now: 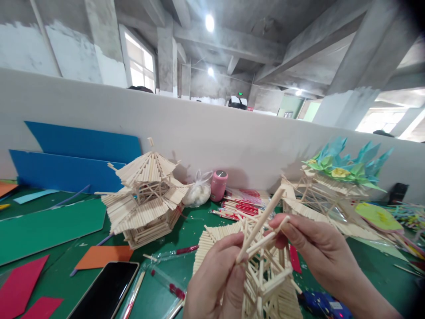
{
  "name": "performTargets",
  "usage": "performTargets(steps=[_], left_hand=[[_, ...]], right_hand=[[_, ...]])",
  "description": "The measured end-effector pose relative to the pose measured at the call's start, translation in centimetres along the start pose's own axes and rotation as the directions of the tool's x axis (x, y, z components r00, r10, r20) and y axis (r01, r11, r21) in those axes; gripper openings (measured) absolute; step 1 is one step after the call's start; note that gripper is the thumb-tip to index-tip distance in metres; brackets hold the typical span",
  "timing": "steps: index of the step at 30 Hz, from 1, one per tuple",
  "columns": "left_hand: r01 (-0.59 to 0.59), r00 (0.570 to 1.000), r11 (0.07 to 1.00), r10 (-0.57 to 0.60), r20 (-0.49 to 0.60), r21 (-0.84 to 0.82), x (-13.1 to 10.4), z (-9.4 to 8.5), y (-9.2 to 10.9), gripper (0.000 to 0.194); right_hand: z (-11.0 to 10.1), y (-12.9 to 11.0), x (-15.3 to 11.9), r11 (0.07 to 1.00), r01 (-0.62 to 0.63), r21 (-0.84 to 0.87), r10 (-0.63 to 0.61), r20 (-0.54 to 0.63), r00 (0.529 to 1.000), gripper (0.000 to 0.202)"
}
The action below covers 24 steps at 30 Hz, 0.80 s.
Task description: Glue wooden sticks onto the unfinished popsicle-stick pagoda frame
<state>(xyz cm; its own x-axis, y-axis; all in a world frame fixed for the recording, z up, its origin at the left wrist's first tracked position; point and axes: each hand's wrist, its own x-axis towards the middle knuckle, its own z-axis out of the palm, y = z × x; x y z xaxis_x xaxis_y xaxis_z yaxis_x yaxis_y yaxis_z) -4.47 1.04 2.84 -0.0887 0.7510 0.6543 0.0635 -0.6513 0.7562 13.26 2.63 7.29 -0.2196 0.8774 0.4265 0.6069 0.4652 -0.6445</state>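
My left hand [215,279] pinches the lower end of a pale wooden stick [262,221], which slants up to the right. My right hand [315,241] grips the far end of a second wooden stick [264,243] between thumb and fingers; its near end meets the first stick at my left fingertips. Directly beneath both hands is a half-open frame of crossed sticks [262,288], surrounded by a slatted stick roof [207,243]. Whether the held sticks are joined to that frame, I cannot tell. A blue glue gun [323,305] lies beneath my right forearm.
A two-tiered stick pavilion [142,208] stands left, near a phone [104,290] and coloured sheets [49,223]. Behind are a pink bottle [218,186], a plastic bag [198,192] and packaged chopsticks [244,204]. Another stick model with paper leaves [345,170] sits right, before a white partition [186,128].
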Motion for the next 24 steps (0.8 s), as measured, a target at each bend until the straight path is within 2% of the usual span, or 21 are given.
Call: performTargets(steps=[4, 12, 24], left_hand=[[-0.011, 1.000, 1.000, 0.011, 0.021, -0.017, 0.10, -0.07, 0.06, 0.018], [0.015, 1.000, 0.999, -0.015, -0.010, -0.035, 0.31, 0.01, 0.84, 0.017], [0.012, 1.000, 0.999, -0.012, -0.001, -0.051, -0.16, 0.15, -0.05, 0.016]], right_hand=[[0.04, -0.07, -0.01, 1.000, 0.001, 0.006, -0.001, 0.001, 1.000, 0.025], [0.03, -0.48, 0.20, 1.000, -0.003, -0.030, 0.003, 0.011, 1.000, 0.032], [-0.04, -0.42, 0.23, 1.000, -0.013, -0.013, 0.013, 0.024, 1.000, 0.034]])
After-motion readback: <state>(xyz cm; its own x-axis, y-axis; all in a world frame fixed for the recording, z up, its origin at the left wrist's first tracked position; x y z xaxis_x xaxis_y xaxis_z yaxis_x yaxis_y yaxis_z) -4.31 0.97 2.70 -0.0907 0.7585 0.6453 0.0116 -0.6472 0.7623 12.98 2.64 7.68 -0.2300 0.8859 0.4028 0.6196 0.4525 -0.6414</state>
